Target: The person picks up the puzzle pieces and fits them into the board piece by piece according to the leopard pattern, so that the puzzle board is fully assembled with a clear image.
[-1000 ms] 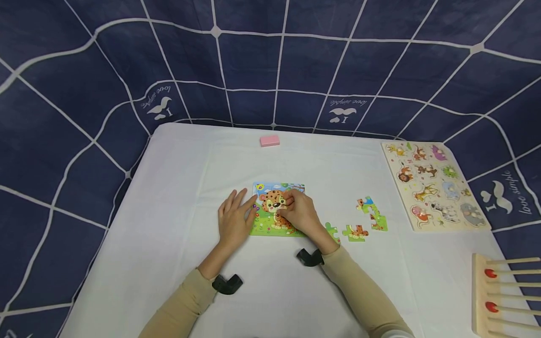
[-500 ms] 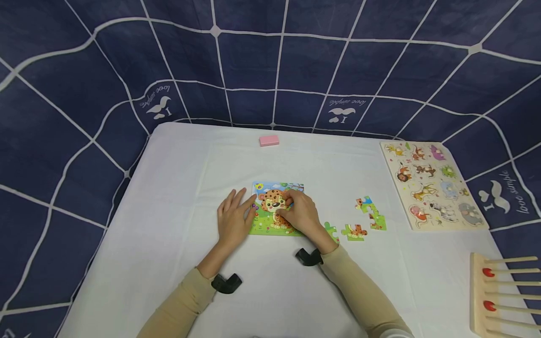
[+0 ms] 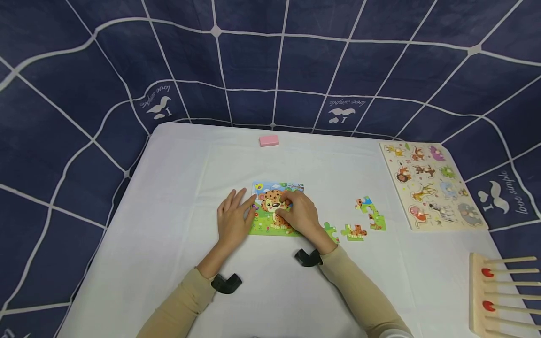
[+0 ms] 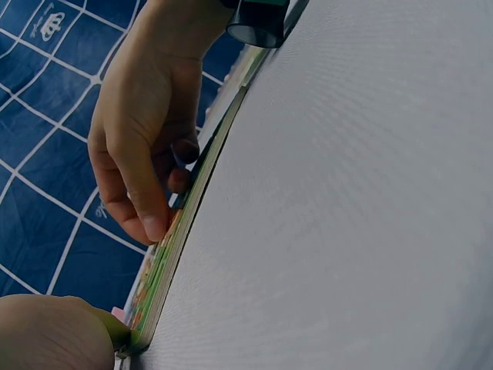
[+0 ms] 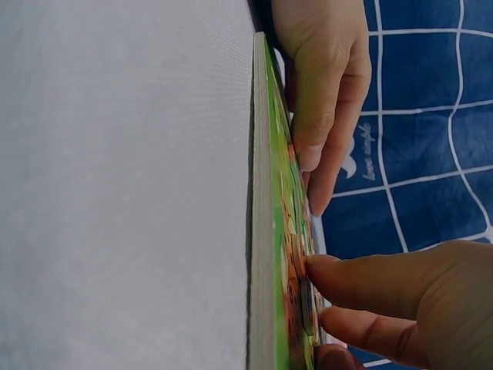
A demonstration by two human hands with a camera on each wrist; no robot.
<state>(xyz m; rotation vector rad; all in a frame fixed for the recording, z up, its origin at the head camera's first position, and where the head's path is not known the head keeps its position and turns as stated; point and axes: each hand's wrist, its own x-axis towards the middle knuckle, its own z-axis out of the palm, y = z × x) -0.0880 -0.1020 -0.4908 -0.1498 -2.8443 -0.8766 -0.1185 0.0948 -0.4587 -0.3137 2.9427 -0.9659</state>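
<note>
A leopard jigsaw puzzle (image 3: 264,226) in a thin board lies in the middle of the white table. My left hand (image 3: 234,221) rests along its left edge, fingers extended and the thumb tip at the border. Over the right half of the picture, my right hand (image 3: 301,212) pinches a puzzle piece (image 5: 306,301) between thumb and fingers. In the right wrist view that piece sits slightly raised against the board's surface. My right fingers cover part of the leopard and the board's right side.
Several loose puzzle pieces (image 3: 355,232) lie right of the board, one partly under my right wrist. A pink block (image 3: 269,141) is at the back. On the right are a wooden animal board (image 3: 433,188) and a wooden rack with sticks (image 3: 478,295). A dark gridded curtain (image 3: 304,61) surrounds the table.
My right fingertips have shifted very slightly to the left on the puzzle picture. My left hand and the loose pieces stay where they were.
</note>
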